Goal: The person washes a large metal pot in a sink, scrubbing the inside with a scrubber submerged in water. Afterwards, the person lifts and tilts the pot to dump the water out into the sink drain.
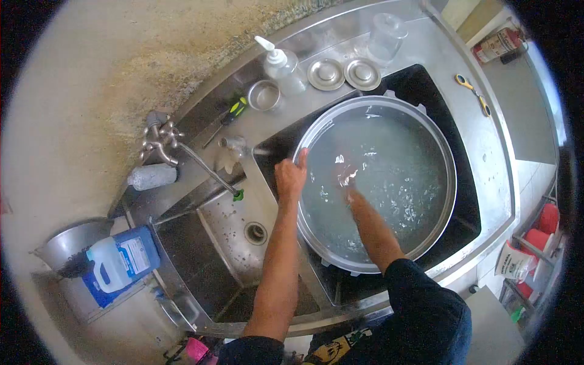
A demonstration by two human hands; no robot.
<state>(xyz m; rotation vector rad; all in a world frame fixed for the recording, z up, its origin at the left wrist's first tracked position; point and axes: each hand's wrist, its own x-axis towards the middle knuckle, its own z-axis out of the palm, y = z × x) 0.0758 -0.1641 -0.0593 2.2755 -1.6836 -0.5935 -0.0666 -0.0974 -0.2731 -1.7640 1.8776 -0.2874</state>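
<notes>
A large round metal pot (451, 182) full of cloudy water stands over the right-hand sink basin. My left hand (291, 176) grips its left rim, the thumb up along the edge and the fingers closed. My right hand (347, 176) is dipped in the water left of the pot's middle; ripples and glare blur its fingers, so what it holds, if anything, is hidden. Small ripples and bubbles show on the water to the right of that hand.
Behind the pot are a pump bottle (291, 76), a metal cup (264, 95), two round metal lids (326, 74) and a clear jar (387, 38). A tap (161, 140) reaches over the left basin (234, 222). Scissors (473, 95) lie right; a blue-labelled jug (118, 261) stands left.
</notes>
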